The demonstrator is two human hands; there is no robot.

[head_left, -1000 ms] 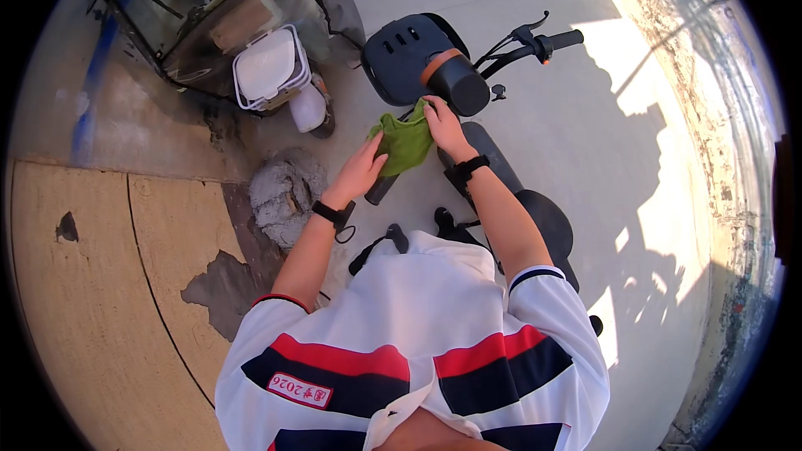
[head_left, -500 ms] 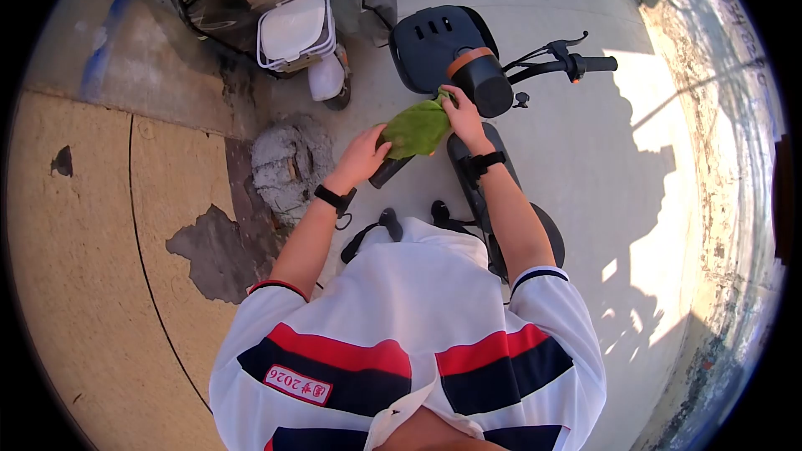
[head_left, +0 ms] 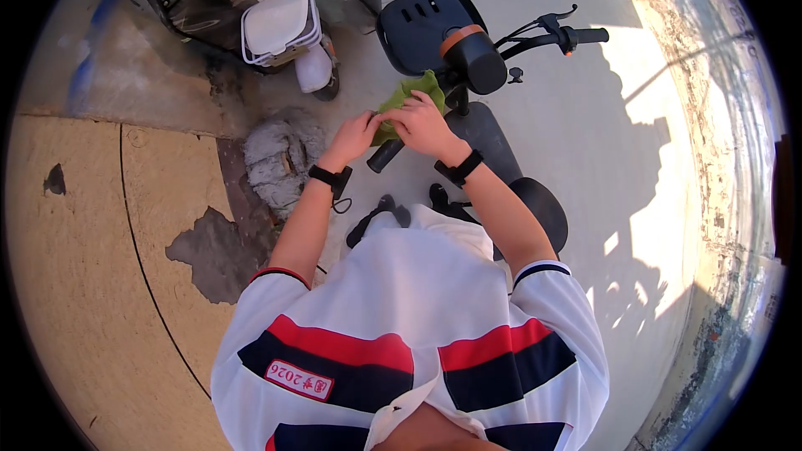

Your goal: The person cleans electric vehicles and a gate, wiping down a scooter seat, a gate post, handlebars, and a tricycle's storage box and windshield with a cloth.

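Note:
A green cloth (head_left: 430, 88) lies over the left handlebar side of a small black scooter, whose black grip (head_left: 385, 155) sticks out below the cloth. My left hand (head_left: 355, 135) pinches the cloth's near left edge. My right hand (head_left: 423, 124) is closed on the cloth's near side, its fingers meeting the left hand's fingertips. Just beyond and to the right stand the scooter's black cylinder with an orange band (head_left: 474, 58) and its dark front basket (head_left: 430, 21).
The scooter's seat (head_left: 539, 215) is at my right, its right handlebar (head_left: 591, 36) farther out. White lidded bucket (head_left: 280, 23), white container (head_left: 314, 69) and grey lump (head_left: 280, 159) stand to the left. A rough wall (head_left: 735, 225) runs along the right.
My right hand has moved left and toward me, from the cloth's far right corner to beside my left hand. The cloth is now more bunched, and the view has shifted slightly.

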